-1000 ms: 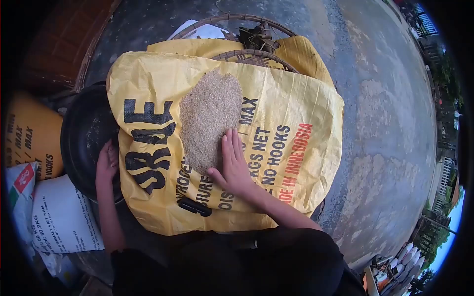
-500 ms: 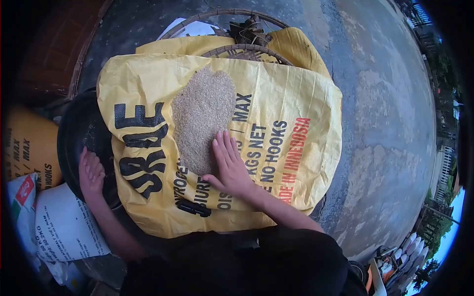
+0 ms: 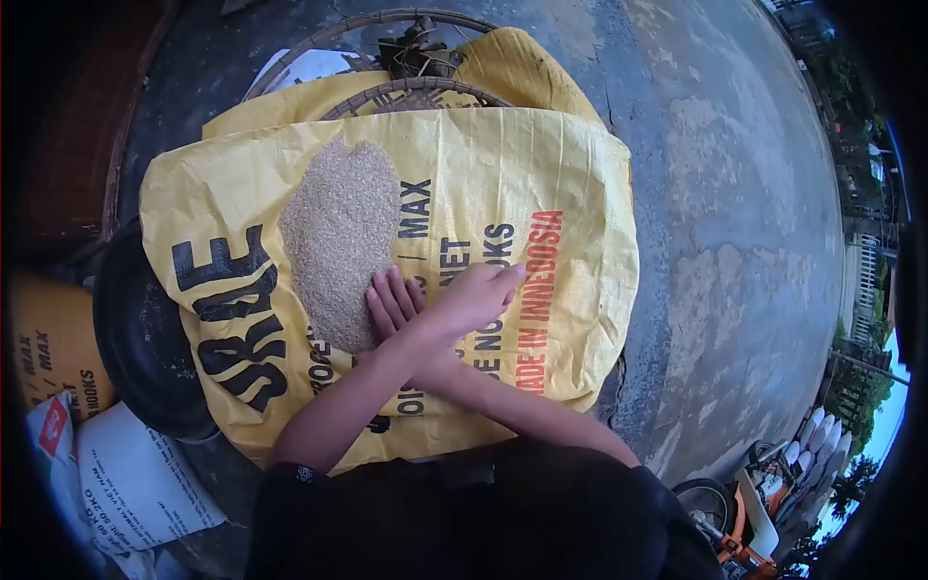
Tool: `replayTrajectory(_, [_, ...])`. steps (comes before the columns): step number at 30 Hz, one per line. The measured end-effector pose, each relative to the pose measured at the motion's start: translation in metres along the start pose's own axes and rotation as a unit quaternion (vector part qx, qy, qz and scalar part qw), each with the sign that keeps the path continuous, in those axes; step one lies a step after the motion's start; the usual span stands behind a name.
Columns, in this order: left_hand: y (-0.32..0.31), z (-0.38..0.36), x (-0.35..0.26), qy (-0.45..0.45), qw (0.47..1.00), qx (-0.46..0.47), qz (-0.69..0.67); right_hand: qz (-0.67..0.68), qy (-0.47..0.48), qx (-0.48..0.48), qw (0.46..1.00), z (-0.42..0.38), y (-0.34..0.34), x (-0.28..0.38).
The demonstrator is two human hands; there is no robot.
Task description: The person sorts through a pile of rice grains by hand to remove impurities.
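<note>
A yellow printed sack lies spread out in front of me, with a pile of small pale grain on its left half. My right hand rests flat at the grain's lower right edge, fingers extended. Crossing over my right wrist, my left hand is closed above the sack's printed letters, to the right of the grain. Whatever its fingers hold, if anything, is hidden. The left forearm covers part of the right hand.
Behind the sack are woven baskets and a dark bundle. A black basin sits at the left, beside a white sack and an orange-yellow sack. An orange motorbike stands at the lower right.
My left hand has moved right from over the black basin, crossing above my right arm, still closed. My right hand remains at the grain's edge. The view has shifted, with the sack appearing farther left.
</note>
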State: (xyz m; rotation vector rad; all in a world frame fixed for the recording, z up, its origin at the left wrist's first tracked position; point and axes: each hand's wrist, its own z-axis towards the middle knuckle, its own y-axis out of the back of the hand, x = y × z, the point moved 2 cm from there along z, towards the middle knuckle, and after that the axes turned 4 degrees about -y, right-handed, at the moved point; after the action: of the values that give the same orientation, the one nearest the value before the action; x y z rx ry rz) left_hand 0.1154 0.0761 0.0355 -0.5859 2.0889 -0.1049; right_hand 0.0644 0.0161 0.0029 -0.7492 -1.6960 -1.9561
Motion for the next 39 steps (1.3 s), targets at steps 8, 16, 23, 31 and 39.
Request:
replayTrajectory(8, [-0.007,0.041,-0.024,0.028,0.992,0.061,0.103,0.021,0.003,0.028,0.999,0.000,0.007,-0.004])
replayTrajectory(16, [0.036,0.071,-0.093,-0.101,0.986,0.002,0.131,0.002,0.001,0.074,0.997,-0.001,0.011,-0.001])
replayTrajectory(23, [0.067,0.062,-0.118,-0.184,0.967,-0.082,0.154,0.008,0.007,0.022,1.000,0.001,0.014,0.000])
replayTrajectory(31, [0.075,0.026,-0.115,-0.193,0.962,-0.160,0.111,0.019,0.027,0.027,0.999,0.000,0.016,0.001])
replayTrajectory(39, [0.065,-0.005,-0.110,-0.193,0.940,-0.177,0.220,0.044,0.021,0.004,0.999,-0.007,0.072,-0.009])
